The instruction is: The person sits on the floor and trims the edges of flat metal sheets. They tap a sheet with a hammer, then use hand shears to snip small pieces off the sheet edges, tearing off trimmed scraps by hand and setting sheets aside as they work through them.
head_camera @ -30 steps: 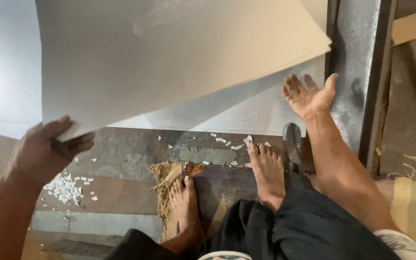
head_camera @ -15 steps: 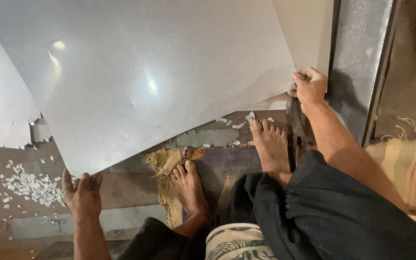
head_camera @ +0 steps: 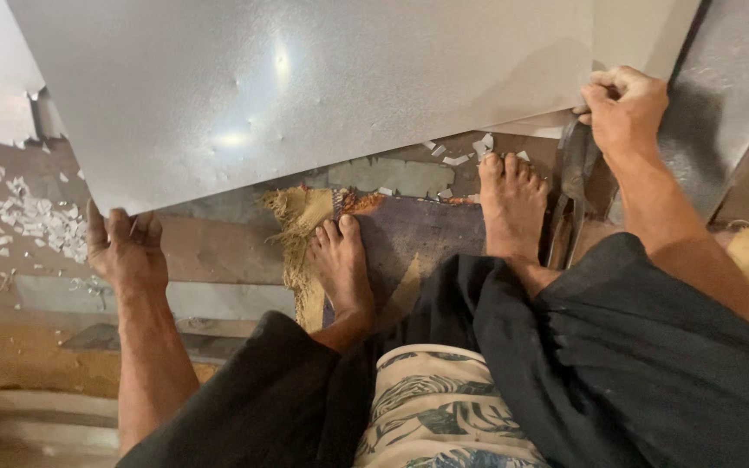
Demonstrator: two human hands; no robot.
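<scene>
The left hand pinched the metal sheet by its near corner; the right hand gripped its far edge, shears lying just below it.

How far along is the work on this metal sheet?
Some cutting looks done: pale offcut scraps lie scattered on the floor at left. In hand now: the left hand grips the lower corner of the large grey sheet, the right hand holds its right edge, above the shears beside the bare foot. The sheet is lifted off the floor; no fresh cut shows on it, so any cutting remains.
</scene>
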